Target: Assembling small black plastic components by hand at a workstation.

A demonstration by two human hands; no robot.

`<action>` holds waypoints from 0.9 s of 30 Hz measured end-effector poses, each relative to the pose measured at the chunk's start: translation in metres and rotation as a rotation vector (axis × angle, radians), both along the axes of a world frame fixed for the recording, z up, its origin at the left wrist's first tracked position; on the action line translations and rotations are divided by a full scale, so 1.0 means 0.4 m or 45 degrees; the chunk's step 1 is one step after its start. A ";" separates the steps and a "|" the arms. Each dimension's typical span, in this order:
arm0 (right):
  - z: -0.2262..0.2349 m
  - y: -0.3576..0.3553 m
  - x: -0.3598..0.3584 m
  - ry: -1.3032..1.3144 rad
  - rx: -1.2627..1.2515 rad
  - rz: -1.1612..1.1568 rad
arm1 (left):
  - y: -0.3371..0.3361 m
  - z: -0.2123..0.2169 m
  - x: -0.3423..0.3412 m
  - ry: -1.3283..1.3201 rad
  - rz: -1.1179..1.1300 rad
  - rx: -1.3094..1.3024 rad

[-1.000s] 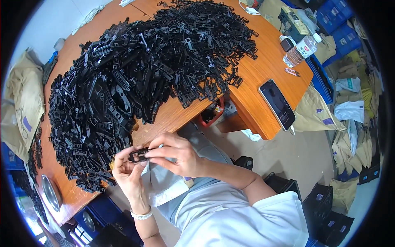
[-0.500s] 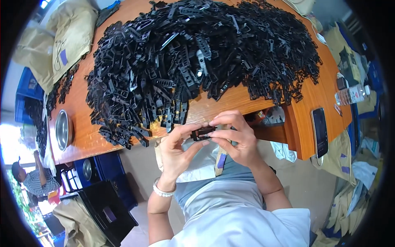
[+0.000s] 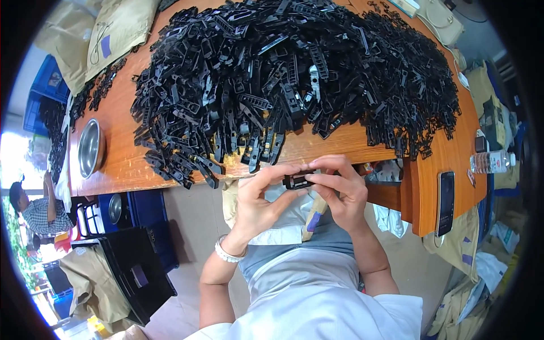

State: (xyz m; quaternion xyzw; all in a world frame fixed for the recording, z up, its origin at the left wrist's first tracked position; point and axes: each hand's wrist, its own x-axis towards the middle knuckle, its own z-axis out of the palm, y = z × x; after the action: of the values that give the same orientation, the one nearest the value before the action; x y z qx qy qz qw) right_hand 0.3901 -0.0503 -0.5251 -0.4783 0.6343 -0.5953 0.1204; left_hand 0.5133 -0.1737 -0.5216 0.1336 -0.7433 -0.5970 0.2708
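A small black plastic part [image 3: 297, 181] with a rectangular opening is pinched between both my hands, just in front of the table's near edge. My left hand [image 3: 262, 195], with a white beaded bracelet at the wrist, grips its left end between thumb and fingers. From the other side, the thumb and fingers of my right hand [image 3: 344, 192] close on its right end. My fingertips hide some of it, so I cannot tell if it is one piece or two fitted together. Beyond my hands, a large heap of black plastic parts [image 3: 249, 85] covers much of the wooden table [image 3: 122, 164].
On the table's left stands a metal bowl [image 3: 91, 148]. A phone [image 3: 445, 204] and a clear bottle [image 3: 492, 162] lie at the right. Below the edge is an open drawer [image 3: 384, 195]. Black crates [image 3: 133, 272] stand lower left; another person [image 3: 42, 207] is at far left.
My view has shifted, so the table and heap appear further right. Both hands still hold the black part, which now shows its rectangular opening more plainly.
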 end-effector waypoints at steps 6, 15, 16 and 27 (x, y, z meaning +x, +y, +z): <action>0.006 -0.008 -0.008 0.270 -0.060 0.005 | -0.005 0.010 -0.010 0.090 -0.106 0.548; -0.061 0.009 0.005 -0.608 -0.230 -0.212 | -0.263 0.011 -0.079 -0.466 0.330 -1.118; -0.063 0.008 0.005 -0.747 -0.207 -0.242 | -0.270 0.017 -0.077 -0.469 0.292 -1.123; -0.063 -0.041 0.017 -0.834 -0.153 -0.189 | -0.207 0.024 -0.012 -0.234 0.208 0.089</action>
State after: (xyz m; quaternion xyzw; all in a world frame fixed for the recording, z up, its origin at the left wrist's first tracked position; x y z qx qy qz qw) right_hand 0.3968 -0.0667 -0.5503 -0.2204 0.5587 -0.7609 0.2457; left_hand 0.5086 -0.2565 -0.5119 0.2572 -0.7304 -0.5837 0.2443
